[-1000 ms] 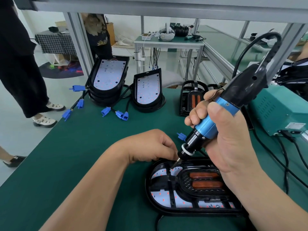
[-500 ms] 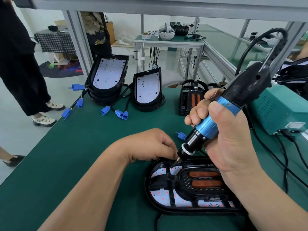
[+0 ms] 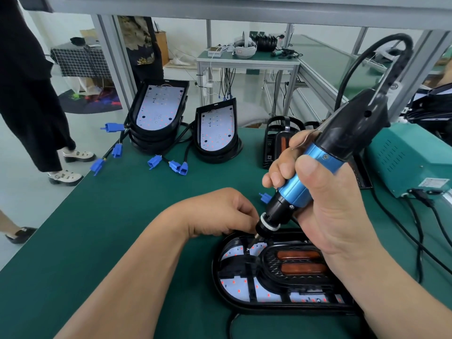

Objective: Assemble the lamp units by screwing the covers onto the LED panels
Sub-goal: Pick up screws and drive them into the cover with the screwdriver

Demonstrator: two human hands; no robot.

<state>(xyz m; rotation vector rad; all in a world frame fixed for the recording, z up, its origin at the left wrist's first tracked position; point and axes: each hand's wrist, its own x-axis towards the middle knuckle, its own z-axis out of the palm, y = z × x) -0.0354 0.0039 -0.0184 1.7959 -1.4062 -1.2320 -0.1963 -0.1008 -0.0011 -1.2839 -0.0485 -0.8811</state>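
Right hand (image 3: 325,206) grips the electric screwdriver (image 3: 318,160), bit tip on the cover (image 3: 269,264); left hand (image 3: 220,211) curls beside the bit, seemingly touching the cover, grasp indeterminable.

Panel stack (image 3: 159,113), perhaps 4, behind cover (image 3: 300,265)

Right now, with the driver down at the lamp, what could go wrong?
The left hand sits with fingers curled right beside the bit; a slip could jab them. The driver leans in the right hand, so it may drive crooked or skid onto the LED panel.
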